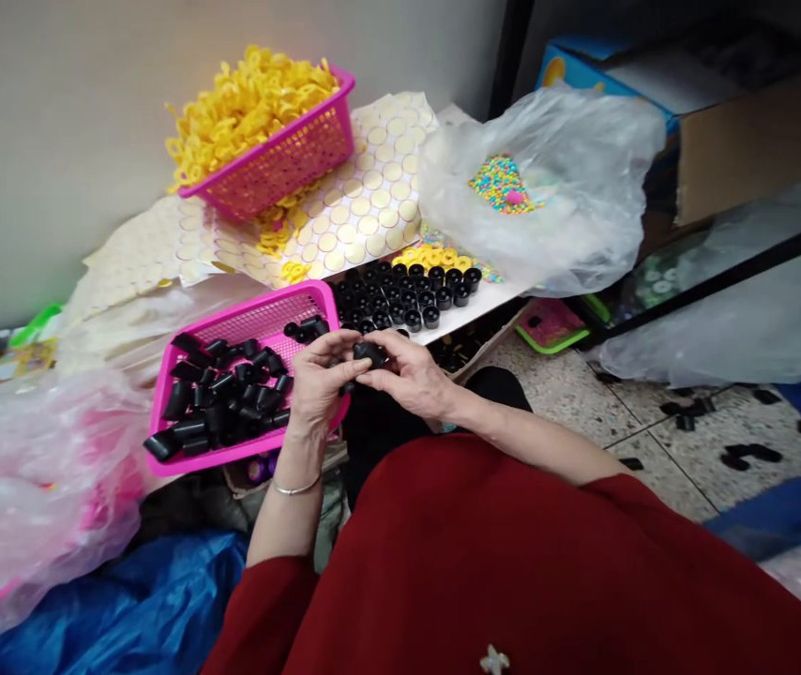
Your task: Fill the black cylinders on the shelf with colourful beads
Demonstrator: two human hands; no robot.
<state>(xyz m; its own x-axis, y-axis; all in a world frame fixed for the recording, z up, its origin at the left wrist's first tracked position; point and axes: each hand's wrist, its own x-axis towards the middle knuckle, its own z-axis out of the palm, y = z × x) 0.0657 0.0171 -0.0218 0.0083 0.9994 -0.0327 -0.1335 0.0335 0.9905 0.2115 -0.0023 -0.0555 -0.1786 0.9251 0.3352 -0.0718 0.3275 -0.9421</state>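
Between the fingertips of both hands is a small black plastic piece [370, 353]; its exact shape is partly covered by the fingers. My left hand [317, 380] grips it from the left, beside the rim of a pink basket [238, 312]. From the right, my right hand [411, 375] closes on the same piece. Short black plastic tubes [232, 398], some with slanted ends, lie heaped in that basket. Just beyond my hands, black round cups [407, 298] stand in rows on the table, with yellow rings [435, 257] behind them.
A second pink basket [288, 155], heaped with yellow ring-shaped pieces [252, 112], sits on sheets of round stickers [365, 202]. A clear plastic bag [569, 178] holds small colourful beads [503, 185]. An open cardboard box [759, 141] is at right. Black pieces [750, 455] lie on the tiled floor.
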